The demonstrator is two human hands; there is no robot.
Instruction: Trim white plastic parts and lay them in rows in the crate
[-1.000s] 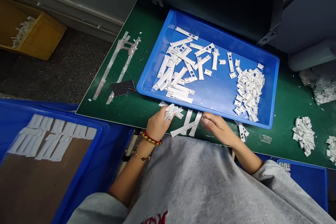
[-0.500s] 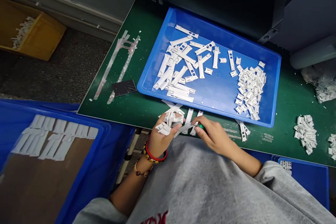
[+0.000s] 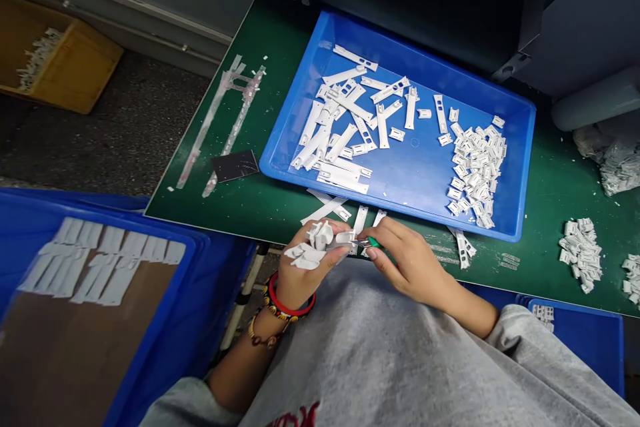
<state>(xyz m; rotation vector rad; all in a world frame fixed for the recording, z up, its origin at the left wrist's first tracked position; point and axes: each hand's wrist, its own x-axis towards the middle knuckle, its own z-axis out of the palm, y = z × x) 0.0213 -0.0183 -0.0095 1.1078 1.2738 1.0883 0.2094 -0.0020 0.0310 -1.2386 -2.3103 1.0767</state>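
My left hand (image 3: 300, 273) is closed around several white plastic parts (image 3: 306, 255), small curved pieces bunched in the palm. From its thumb and fingertips one white part (image 3: 345, 237) sticks out to the right. My right hand (image 3: 407, 257) grips a small green-handled tool (image 3: 371, 242), whose metal tip touches or nearly touches that part. Most of the tool is hidden by the fingers, so its exact kind does not show. Just beyond the hands, long white strips (image 3: 327, 207) lie on the green table (image 3: 280, 213).
A blue tray (image 3: 400, 197) holds long white strips on the left and a heap of small white clips (image 3: 477, 170) on the right. More clips (image 3: 580, 253) lie on the table at right. A black plate (image 3: 235, 166) sits left. A blue bin (image 3: 193, 250) and yellow bin (image 3: 97, 67) stand lower.
The tool in my right hand has come against the end of a part in my left hand. The left hand has shifted slightly left and down, turning its parts.
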